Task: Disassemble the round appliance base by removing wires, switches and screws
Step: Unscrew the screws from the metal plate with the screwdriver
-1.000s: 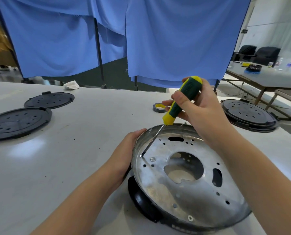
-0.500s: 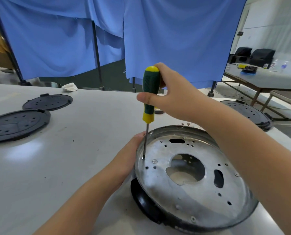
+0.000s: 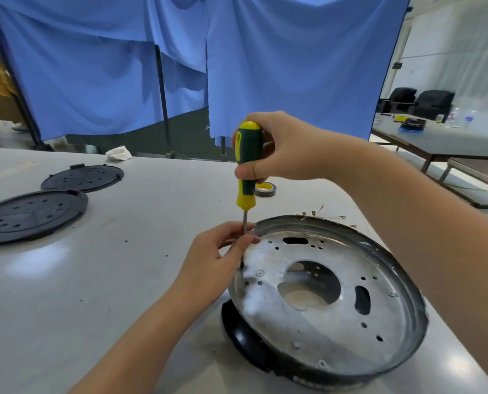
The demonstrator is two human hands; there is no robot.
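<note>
The round appliance base (image 3: 331, 322), a silver metal pan with holes on a black plastic shell, lies tilted on the white table. My right hand (image 3: 288, 149) grips the green and yellow handle of a screwdriver (image 3: 247, 166) that stands upright. Its tip sits at a screw hole near the pan's left rim. My left hand (image 3: 217, 260) pinches the screwdriver's metal shaft just above the tip. One silver screw (image 3: 259, 273) shows right beside the tip, another (image 3: 322, 364) near the front rim.
Two black round perforated covers (image 3: 32, 214) (image 3: 82, 177) lie at the left of the table. A roll of tape (image 3: 265, 189) sits behind the screwdriver. Small wire terminals (image 3: 319, 213) lie behind the base. Blue curtains hang at the back; another table stands at the far right.
The screwdriver swung from slanted to upright over the hole. My left hand left the pan's rim and took the shaft between its fingers.
</note>
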